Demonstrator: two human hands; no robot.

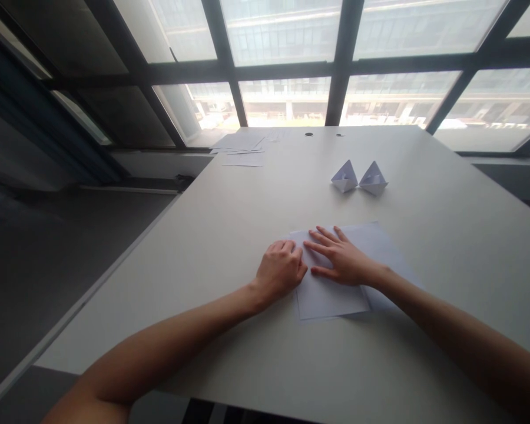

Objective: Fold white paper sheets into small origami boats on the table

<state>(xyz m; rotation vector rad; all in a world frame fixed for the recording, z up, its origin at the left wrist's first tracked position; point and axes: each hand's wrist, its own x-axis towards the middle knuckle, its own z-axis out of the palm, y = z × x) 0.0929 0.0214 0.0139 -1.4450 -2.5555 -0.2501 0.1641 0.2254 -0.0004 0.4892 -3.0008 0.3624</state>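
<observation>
White paper lies flat on the table in front of me, seemingly in overlapping layers, with a part reaching out to the right under my forearm. My right hand is spread open on it, palm down and fingers pointing left. Curled into a fist, my left hand presses at the paper's left edge. Its inner fingers are hidden, so I cannot tell whether they pinch anything. Beyond the hands stand two folded paper boats, a left one and a right one, side by side with their corners close together.
The white table runs away from me to large windows. Several loose paper sheets lie at its far left edge. A round dark cable hole sits near the back. A blue curtain hangs at left.
</observation>
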